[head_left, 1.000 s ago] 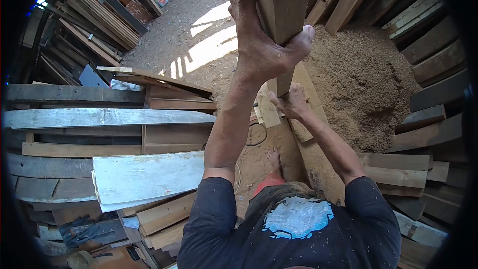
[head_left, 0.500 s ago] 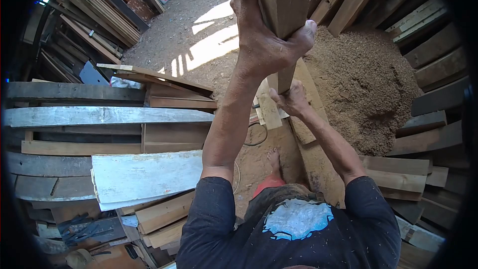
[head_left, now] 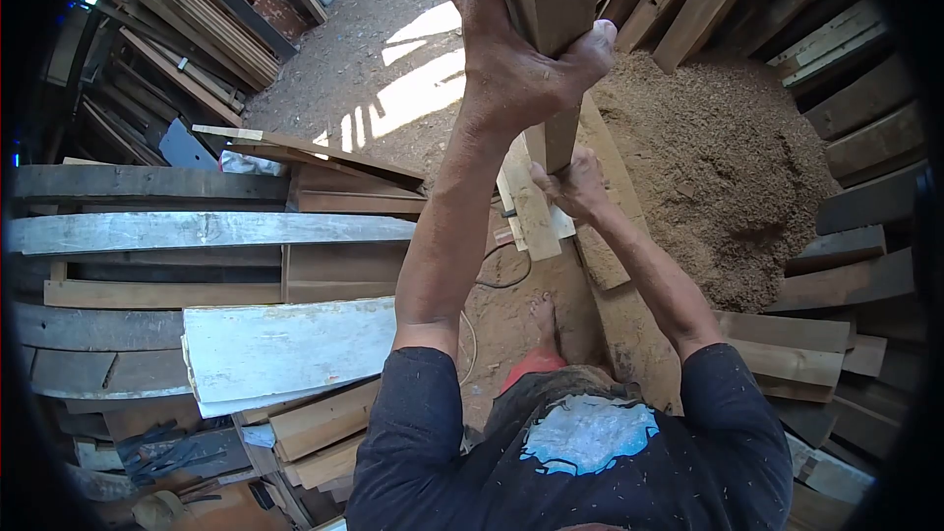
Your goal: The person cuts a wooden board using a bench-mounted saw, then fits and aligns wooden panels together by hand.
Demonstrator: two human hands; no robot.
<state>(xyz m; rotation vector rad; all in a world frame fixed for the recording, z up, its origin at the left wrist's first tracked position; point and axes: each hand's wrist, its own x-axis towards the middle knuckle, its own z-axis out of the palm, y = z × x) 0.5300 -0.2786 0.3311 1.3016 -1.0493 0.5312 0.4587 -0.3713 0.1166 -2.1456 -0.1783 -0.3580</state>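
A thick wooden beam [head_left: 563, 0] rises steeply in front of me, its upper end cut off by the top of the view. My left hand [head_left: 521, 74] is wrapped round it high up, with the thumb across the near face. Lower down, my right hand [head_left: 578, 185] grips the same beam near its visible lower part. Below the beam, a short pale board [head_left: 539, 226] lies on the floor. A longer, dusty plank [head_left: 612, 172] runs beside it. Whether the beam's foot touches these boards is hidden by my hands.
To the right is a large sawdust heap [head_left: 723, 167], with leaning planks [head_left: 703, 10] behind it. Stacked timber, including a white-painted board [head_left: 285, 354], fills the left side. A dark cable [head_left: 506, 282] curls on the floor near my bare foot [head_left: 543, 313].
The beam's upper part and my left hand have shifted slightly to the left. My right hand has moved a little up and left, keeping its hold.
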